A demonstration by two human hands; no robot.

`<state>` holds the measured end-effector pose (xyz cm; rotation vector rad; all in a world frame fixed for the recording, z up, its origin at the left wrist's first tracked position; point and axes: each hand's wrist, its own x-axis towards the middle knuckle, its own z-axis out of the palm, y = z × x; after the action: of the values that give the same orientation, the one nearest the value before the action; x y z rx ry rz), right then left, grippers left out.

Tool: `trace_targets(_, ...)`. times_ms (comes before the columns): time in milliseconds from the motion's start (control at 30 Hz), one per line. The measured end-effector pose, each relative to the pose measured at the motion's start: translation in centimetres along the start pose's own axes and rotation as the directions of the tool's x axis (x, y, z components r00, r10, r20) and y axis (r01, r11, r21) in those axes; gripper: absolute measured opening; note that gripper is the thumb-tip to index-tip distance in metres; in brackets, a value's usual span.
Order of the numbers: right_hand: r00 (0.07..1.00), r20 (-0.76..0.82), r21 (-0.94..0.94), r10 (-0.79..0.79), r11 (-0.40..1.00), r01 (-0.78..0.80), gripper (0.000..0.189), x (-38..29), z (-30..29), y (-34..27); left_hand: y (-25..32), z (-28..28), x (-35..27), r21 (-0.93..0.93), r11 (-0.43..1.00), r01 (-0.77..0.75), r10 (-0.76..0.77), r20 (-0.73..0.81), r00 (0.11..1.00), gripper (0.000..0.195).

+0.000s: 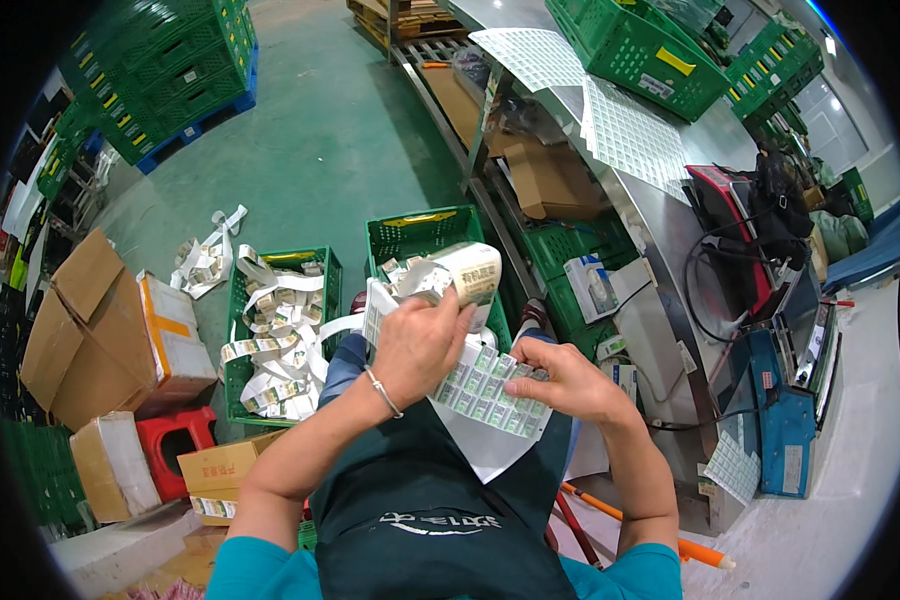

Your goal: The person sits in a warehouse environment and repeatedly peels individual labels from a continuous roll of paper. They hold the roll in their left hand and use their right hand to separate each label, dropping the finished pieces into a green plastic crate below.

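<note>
My left hand (420, 346) is closed at the near edge of a roll of printed labels (474, 276), its fingertips pressed to the paper. In my right hand (568, 379) is a sheet of small green-and-white stickers with printed codes (487, 390), pinched by thumb and fingers. The sheet's bare white backing (480, 454) hangs over my dark apron (412, 480). Behind the roll stands a green plastic crate (424, 225) with more labels inside. A white label strip (341, 325) runs left from beside my left hand towards a second green crate (335, 281), heaped with loose label strips (285, 352).
More label strips (208, 259) lie on the green floor. Cardboard boxes (97, 315) and a red plastic stool (176, 442) are at left. A steel table (630, 195) at right bears sticker sheets (634, 127) and a green crate (637, 64). A blue machine (784, 420) stands far right.
</note>
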<state>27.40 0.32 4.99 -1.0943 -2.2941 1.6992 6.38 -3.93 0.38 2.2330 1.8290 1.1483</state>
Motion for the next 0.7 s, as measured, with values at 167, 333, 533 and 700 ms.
trace_targets(167,0.999,0.027,0.074,0.037,0.996,-0.039,0.027,-0.4,-0.2,0.3,0.6,1.7,0.3,-0.020,0.999,0.031,-0.031,-0.023,0.999,0.018)
trace_targets(333,0.994,-0.075,0.018,-0.077,0.997,0.079,0.035,0.3,-1.6,1.4,0.6,1.4,0.9,0.089,0.993,-0.076,0.080,-0.043,0.996,0.019)
trace_targets(533,0.987,-0.092,-0.138,-0.130,0.984,0.117,0.024,2.1,-0.9,0.4,0.4,1.5,1.0,0.122,0.979,-0.162,0.167,-0.037,0.985,0.014)
trace_targets(700,0.972,-0.119,-0.294,-0.203,0.942,0.161,0.020,2.6,-0.3,-0.3,0.3,1.1,1.0,0.193,0.958,-0.212,0.213,0.018,0.977,0.011)
